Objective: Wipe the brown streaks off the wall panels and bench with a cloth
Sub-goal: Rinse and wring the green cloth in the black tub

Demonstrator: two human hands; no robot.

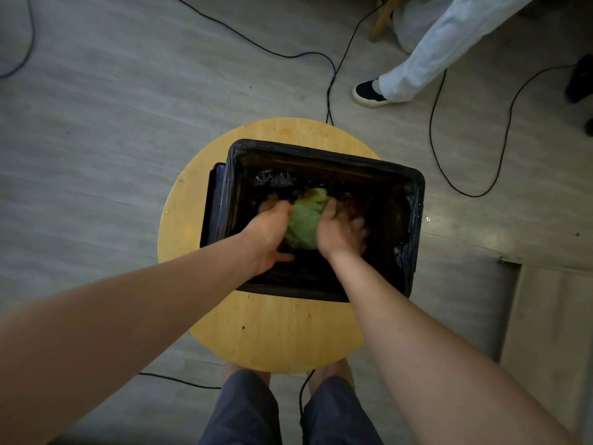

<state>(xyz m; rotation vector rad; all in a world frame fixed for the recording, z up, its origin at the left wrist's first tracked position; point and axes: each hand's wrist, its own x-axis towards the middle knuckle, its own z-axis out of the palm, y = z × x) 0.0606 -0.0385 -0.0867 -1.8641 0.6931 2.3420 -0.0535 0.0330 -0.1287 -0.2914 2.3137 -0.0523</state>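
Observation:
A bunched green cloth (306, 220) sits in dark water inside a black bag-lined bin (324, 155). My left hand (269, 232) grips the cloth from the left, fingers curled into it. My right hand (341, 231) grips it from the right, with its fingertips partly under the water. The bin stands on a round wooden stool (266, 332) with small brown specks on its top. No wall panels or bench are in view.
Black cables (330, 91) snake over the grey floor behind and to the right of the stool. Another person's leg in pale trousers and a dark shoe (369, 91) stands at the back right. A wooden leg (383, 20) is beyond. My own legs are below the stool.

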